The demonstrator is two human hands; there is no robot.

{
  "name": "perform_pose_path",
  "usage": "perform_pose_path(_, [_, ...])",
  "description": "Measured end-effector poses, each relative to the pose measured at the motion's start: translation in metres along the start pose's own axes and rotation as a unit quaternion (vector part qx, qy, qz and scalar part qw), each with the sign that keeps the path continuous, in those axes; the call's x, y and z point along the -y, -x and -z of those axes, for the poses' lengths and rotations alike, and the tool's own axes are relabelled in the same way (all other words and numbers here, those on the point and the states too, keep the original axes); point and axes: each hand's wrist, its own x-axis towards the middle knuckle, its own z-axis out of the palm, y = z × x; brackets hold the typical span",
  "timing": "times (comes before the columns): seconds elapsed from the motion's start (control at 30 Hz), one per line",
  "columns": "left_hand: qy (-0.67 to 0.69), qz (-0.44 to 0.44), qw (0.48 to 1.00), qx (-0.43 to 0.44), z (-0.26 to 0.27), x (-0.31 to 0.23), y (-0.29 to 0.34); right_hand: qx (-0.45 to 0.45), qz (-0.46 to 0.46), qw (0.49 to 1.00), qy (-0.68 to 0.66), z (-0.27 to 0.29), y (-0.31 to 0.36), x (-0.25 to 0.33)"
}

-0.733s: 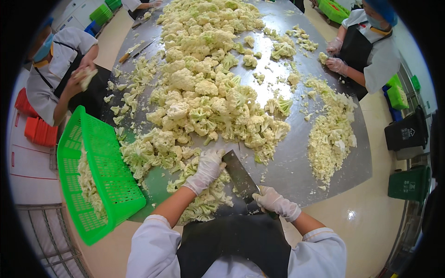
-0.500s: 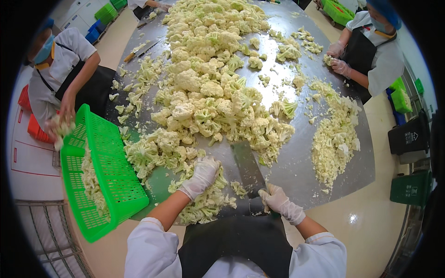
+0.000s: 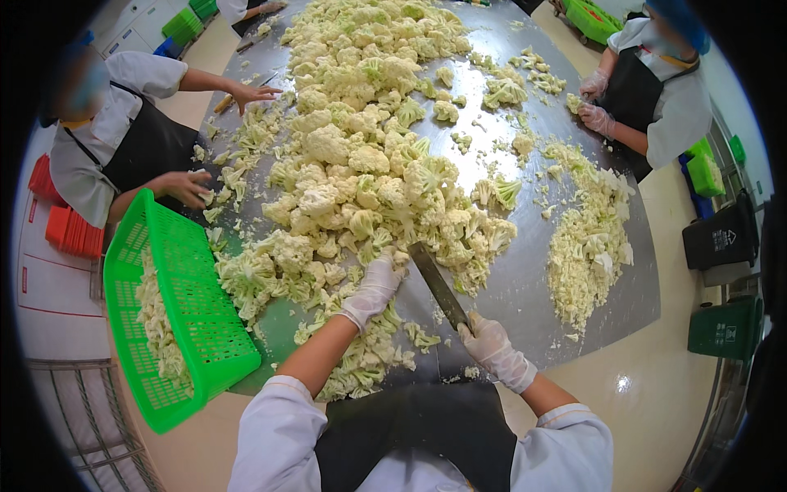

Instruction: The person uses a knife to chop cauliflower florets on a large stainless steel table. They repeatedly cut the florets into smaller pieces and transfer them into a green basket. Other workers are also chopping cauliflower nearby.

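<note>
Gripping the cleaver (image 3: 438, 287) in your right hand (image 3: 493, 348), you touch with your left hand (image 3: 375, 289), its finger closure unclear, cauliflower (image 3: 375, 243) at the pile's (image 3: 352, 156) near edge, likely light, crumbly, best held at its base.

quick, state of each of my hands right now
Left hand: at the creamy-white, knobbly cauliflower pile; whether it grips anything cannot be told.
Right hand: closed, holding the grey, rectangular metal cleaver.
</note>
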Motion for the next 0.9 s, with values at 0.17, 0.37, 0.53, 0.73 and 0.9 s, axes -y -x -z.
perform_pose_path(0.17, [-0.112,-0.073,0.99,-0.042,0.003,0.0,0.01,0.012,0.008,0.999,0.041,-0.005,-0.002,0.008])
perform_pose_path(0.37, [-0.151,-0.143,0.975,-0.081,0.012,-0.002,0.019,0.023,0.013,0.997,0.078,-0.006,-0.003,0.016])
perform_pose_path(0.53, [-0.123,-0.138,0.981,-0.053,0.006,0.006,0.016,0.028,0.036,0.991,0.127,0.006,-0.003,0.02])
perform_pose_path(0.73, [-0.177,-0.176,0.966,-0.067,-0.008,0.023,0.009,0.065,0.009,0.988,0.141,0.011,-0.006,0.02])
perform_pose_path(0.9, [-0.14,-0.137,0.979,-0.061,-0.013,0.024,0.011,0.108,-0.029,0.985,0.129,0.004,-0.013,0.024])
